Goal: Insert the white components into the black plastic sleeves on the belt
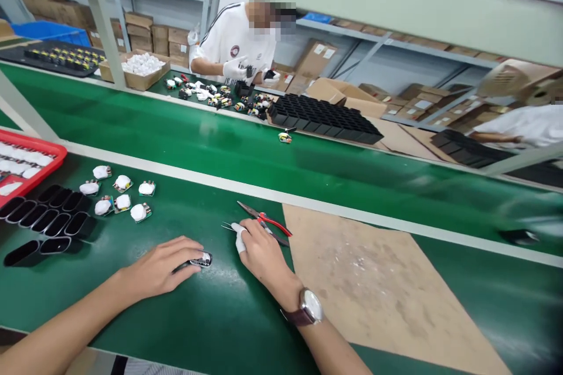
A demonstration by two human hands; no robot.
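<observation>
Gripping a small black housing [203, 259], the left hand [165, 266] sits left of the right hand [259, 249], which holds tweezers [227, 226].

The small black oval plastic case [204, 259] w/ white stuff and metal parts in its open end is lying on its side on the green tabletop [197, 316], in L hand [165, 265]. The thin silver metal tweezers [227, 226] are in R hand [261, 251], tips slightly apart, pointing L. The red-handled metal pliers [263, 217] lie just beyond R hand, partly hidden.
</observation>
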